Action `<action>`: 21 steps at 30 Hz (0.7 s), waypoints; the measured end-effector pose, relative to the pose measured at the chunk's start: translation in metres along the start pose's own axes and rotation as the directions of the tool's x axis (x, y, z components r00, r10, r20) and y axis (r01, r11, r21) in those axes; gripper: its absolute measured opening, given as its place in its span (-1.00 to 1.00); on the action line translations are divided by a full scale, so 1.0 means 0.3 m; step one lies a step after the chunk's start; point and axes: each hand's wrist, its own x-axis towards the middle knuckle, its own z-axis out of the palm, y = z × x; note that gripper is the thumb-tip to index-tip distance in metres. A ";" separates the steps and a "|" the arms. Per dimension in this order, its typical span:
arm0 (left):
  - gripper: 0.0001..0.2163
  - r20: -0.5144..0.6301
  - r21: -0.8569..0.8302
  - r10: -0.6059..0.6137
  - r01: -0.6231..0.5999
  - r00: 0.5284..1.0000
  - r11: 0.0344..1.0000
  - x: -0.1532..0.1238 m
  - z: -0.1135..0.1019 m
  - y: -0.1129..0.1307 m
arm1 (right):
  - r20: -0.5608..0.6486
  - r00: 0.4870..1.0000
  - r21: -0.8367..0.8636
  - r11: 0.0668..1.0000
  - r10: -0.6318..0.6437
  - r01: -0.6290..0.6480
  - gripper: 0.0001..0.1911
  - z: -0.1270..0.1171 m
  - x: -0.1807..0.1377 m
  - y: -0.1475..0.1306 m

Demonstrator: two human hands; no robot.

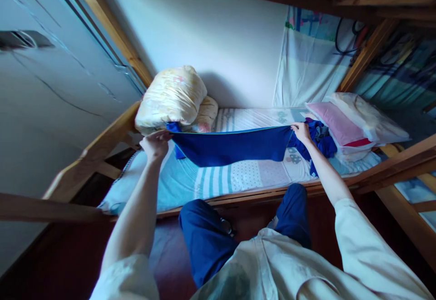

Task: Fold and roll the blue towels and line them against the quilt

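Through my remote feed, I have a blue cloth (pixel 235 148) stretched along the length of the lower bunk bed (pixel 245 177), over its middle, my left grip (pixel 156 145) pinching one upper corner and my right grip (pixel 301 132) pinching the other. Toward the bed's back left corner I see a bundled floral quilt (pixel 172 93); near its right end, a crumpled heap of blue clothes (pixel 322 141) lies just beside a pink pillow (pixel 337 123).

Left grip (pixel 156 144), right grip (pixel 301 133) pinched, wide apart
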 end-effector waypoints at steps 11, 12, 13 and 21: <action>-0.72 0.249 0.081 0.293 -0.321 0.923 0.944 -0.182 0.041 -0.431 | 0.106 0.986 -0.035 0.991 -0.128 0.132 -0.65 0.249 -0.217 0.136; -0.71 0.311 0.095 0.282 -0.325 0.908 0.941 -0.213 0.059 -0.480 | 0.147 0.984 -0.057 0.993 -0.097 0.106 -0.64 0.285 -0.247 0.152; -0.69 0.370 0.114 0.267 -0.328 0.890 0.938 -0.243 0.076 -0.528 | 0.190 0.980 -0.085 0.993 -0.062 0.079 -0.62 0.320 -0.278 0.168; -0.42 0.723 0.225 0.147 -0.431 0.675 0.874 -0.468 0.138 -0.793 | 0.483 0.799 -0.511 0.856 0.359 -0.076 -0.60 0.502 -0.516 0.254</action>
